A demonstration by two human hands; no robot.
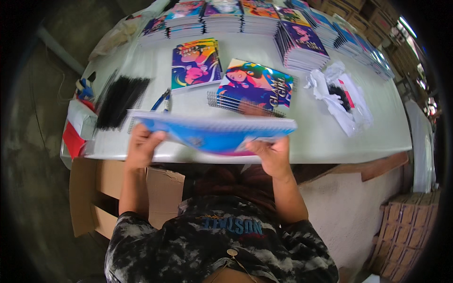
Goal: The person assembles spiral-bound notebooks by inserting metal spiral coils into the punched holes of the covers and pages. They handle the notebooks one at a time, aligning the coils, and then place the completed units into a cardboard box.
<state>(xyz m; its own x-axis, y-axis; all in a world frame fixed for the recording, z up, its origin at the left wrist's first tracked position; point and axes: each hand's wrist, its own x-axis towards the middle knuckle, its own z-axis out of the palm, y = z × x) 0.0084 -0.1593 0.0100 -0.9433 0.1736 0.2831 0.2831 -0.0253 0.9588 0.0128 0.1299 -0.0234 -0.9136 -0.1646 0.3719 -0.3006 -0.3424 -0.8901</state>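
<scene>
Both hands hold up a notebook (212,134) with a blue cover, slightly blurred, above the table's near edge. Its row of binding holes or coil runs along the upper edge. My left hand (144,145) grips its left end, thumb on the cover, while my right hand (271,153) pinches the lower right side. Just beyond it lie blue-handled pliers (163,100) and a pile of black spiral binding coils (121,101). A stack of coil-bound notebooks (255,87) with a colourful illustrated cover sits behind the held one, and another colourful notebook stack (195,66) is to its left.
Several notebook stacks (302,45) line the far side of the white-covered table (377,127). Crumpled white wrapping (332,94) with a black item inside lies at right. A red and white package (78,125) is at the left edge. Below stands an open cardboard box (106,179); bundled cartons (408,231) stand lower right.
</scene>
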